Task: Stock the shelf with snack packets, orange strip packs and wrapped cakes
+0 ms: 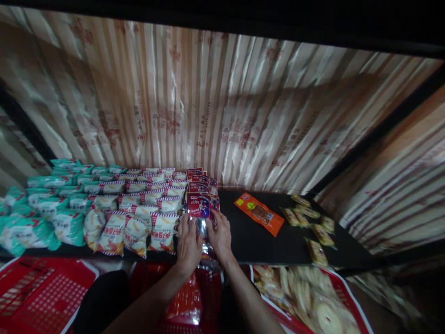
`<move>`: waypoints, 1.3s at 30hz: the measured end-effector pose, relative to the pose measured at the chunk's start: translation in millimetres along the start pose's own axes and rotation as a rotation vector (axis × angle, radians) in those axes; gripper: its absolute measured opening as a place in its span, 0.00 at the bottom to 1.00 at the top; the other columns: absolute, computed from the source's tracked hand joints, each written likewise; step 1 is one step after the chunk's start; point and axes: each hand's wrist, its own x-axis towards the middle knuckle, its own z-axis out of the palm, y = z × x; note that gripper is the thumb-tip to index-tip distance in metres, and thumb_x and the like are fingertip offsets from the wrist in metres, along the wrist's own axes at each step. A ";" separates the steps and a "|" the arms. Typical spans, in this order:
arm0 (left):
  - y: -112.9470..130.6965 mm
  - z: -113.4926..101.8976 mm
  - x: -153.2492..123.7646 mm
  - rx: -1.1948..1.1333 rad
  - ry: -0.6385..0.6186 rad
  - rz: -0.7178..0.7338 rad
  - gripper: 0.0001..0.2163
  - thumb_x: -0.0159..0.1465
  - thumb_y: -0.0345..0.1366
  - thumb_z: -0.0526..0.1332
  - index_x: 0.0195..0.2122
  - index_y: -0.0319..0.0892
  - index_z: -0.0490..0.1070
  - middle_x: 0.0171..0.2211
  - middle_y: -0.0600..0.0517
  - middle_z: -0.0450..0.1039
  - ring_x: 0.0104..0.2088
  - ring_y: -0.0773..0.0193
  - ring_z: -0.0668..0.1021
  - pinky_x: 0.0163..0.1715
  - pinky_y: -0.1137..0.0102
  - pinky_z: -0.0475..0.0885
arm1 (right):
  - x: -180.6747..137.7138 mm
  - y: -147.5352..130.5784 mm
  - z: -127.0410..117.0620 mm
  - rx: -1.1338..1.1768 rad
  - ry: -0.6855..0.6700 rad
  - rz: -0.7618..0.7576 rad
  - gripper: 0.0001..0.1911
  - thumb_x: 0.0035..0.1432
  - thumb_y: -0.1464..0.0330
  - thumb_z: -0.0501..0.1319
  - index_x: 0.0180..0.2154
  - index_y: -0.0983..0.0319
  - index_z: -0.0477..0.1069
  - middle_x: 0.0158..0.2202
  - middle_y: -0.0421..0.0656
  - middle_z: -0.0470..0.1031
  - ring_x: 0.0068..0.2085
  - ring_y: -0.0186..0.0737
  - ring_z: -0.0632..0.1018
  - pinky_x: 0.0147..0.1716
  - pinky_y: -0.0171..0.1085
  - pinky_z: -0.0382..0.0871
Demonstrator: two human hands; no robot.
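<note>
Dark-red packet [199, 206], at the front of a row of similar packets [195, 175] running to the back edge of the shelf [239, 246]. Your left hand [188, 243] and right hand [219, 232] flank its lower part, fingers bent against its two sides; whether they grip or merely touch, you cannot tell. To the left of the row stand white snack bags [162, 230], then teal bags [69, 226] towards the shelf's left end. To its right, an orange packet [260, 214] lies flat; small yellow packs [322, 235] are scattered near the right end. Below the front edge, you see a right-hand red basket [358, 304] holding pale, round wrapped items [327, 315].
</note>
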 end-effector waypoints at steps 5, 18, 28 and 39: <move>2.0 -0.3 0.7 -0.015 0.015 0.007 0.20 0.61 0.29 0.53 0.56 0.34 0.62 0.62 0.38 0.53 0.62 0.48 0.56 0.58 0.52 0.60 | 8.5 -3.3 1.3 -0.020 -0.016 -0.018 0.23 0.59 0.60 0.52 0.52 0.64 0.68 0.50 0.51 0.70 0.51 0.46 0.69 0.50 0.44 0.65; 9.7 -4.8 12.0 -0.059 0.000 -0.051 0.19 0.59 0.27 0.52 0.53 0.32 0.66 0.60 0.37 0.56 0.61 0.48 0.59 0.58 0.53 0.61 | 26.0 -15.8 1.0 0.069 -0.009 0.034 0.19 0.57 0.68 0.51 0.47 0.64 0.72 0.43 0.49 0.70 0.43 0.42 0.73 0.44 0.38 0.68; 19.7 -11.7 52.2 -0.042 0.008 -0.132 0.16 0.59 0.29 0.53 0.47 0.35 0.71 0.58 0.41 0.60 0.58 0.50 0.63 0.57 0.56 0.62 | 64.9 -24.4 4.9 -0.029 -0.084 0.087 0.20 0.57 0.70 0.52 0.49 0.66 0.71 0.46 0.52 0.70 0.45 0.44 0.74 0.45 0.38 0.67; 13.1 5.0 42.3 -0.018 -0.006 -0.090 0.21 0.58 0.28 0.53 0.54 0.33 0.65 0.62 0.40 0.55 0.64 0.49 0.53 0.60 0.52 0.56 | 70.4 -24.2 25.5 -0.232 -0.101 0.056 0.20 0.58 0.65 0.51 0.49 0.63 0.70 0.51 0.53 0.69 0.50 0.50 0.69 0.47 0.44 0.63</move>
